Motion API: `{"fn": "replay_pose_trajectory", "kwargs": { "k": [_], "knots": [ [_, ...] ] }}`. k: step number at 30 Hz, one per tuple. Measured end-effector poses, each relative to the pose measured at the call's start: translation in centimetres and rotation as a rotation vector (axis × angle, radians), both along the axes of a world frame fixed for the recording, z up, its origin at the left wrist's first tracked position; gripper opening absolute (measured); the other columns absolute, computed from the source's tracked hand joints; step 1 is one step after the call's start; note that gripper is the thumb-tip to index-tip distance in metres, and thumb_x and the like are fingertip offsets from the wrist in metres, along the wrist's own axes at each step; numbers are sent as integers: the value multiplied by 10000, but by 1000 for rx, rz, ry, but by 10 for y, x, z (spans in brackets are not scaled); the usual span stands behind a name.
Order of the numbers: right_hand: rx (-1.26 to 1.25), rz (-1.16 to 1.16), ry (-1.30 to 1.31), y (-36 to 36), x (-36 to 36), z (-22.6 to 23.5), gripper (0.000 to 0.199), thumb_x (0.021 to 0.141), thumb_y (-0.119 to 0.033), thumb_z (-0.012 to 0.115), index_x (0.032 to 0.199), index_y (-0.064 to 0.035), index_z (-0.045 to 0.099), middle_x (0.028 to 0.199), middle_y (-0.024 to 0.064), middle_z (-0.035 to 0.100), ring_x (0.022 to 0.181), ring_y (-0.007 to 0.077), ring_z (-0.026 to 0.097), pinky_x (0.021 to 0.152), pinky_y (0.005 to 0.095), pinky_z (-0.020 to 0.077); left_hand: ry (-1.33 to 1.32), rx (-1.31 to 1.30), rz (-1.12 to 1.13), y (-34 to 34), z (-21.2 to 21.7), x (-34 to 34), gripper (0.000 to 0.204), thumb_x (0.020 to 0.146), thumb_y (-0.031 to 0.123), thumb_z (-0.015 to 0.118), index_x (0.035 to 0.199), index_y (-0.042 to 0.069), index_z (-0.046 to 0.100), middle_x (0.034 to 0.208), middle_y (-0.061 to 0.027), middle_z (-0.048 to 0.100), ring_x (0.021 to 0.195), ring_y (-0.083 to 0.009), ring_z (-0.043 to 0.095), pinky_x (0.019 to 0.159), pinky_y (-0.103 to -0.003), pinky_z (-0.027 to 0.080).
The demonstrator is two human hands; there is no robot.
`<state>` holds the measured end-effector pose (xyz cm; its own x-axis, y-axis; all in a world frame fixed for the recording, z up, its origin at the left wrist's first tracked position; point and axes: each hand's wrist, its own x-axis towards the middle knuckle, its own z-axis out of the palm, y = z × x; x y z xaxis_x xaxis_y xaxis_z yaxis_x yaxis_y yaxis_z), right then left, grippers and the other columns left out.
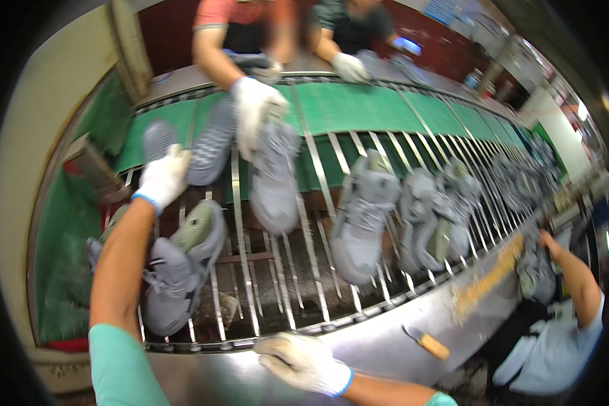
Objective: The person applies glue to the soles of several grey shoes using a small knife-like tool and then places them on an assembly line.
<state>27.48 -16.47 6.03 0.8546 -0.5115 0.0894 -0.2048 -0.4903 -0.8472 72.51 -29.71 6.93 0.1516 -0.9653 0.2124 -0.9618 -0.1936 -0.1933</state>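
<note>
Grey sole (158, 137), partly hidden, grasped by left hand (164, 177); right hand (306, 362) blurred, can't tell its grip.

Shoes (365, 233) on conveyor (239, 223), tool (434, 347) on ledge (379, 331) — right

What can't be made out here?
All head view:
Left hand: whether it grips the grey sole or just touches it; its glove hides the contact.
Right hand: whether it holds anything; the blurred glove covers its inside.
Leftmost shoe: mostly hidden by the left forearm.
Far-right shoes: how many; small and overlapping.
</note>
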Motion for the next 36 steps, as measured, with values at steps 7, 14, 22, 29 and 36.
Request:
{"fn": "replay_pose_trajectory", "kwargs": {
  "k": [7,14,22,29,36],
  "knots": [
    [14,-33,-122,7,2,-6,243,1058,-326,638,1186,-132,712,1043,120,722,934,343,733,815,451,606,15,70,152,84,117,-39,663,746,82,793,1347,93,514,1282,-211,581,1013,-474,703,845,-557,592],
    [-28,-115,-236,11,10,-14,253,1046,-296,639,1144,-80,725,1135,152,755,1046,359,737,918,438,601,206,-121,129,224,208,-155,775,730,109,807,1444,69,508,1350,-230,614,1172,-467,651,974,-524,557],
    [-92,-167,-119,38,-37,4,315,1034,-302,627,1205,-62,741,1218,159,748,1120,362,722,996,431,573,135,-167,-8,375,128,-305,487,714,39,736,1165,176,613,1152,-139,642,665,-421,695,607,-521,589],
    [-108,-211,-116,80,-90,11,310,1048,-292,639,1218,-53,741,1181,172,755,1063,329,740,978,406,582,225,-320,-310,445,60,-372,365,636,46,765,981,69,648,1020,-177,648,866,-398,685,705,-496,579],
    [-210,-301,-241,115,-118,-6,212,993,-182,708,1114,-20,770,1057,172,777,924,292,769,843,383,612,704,-328,-270,452,36,-415,849,714,307,950,1433,29,594,1469,-227,578,1236,-420,664,1050,-461,576]
  ]
}}
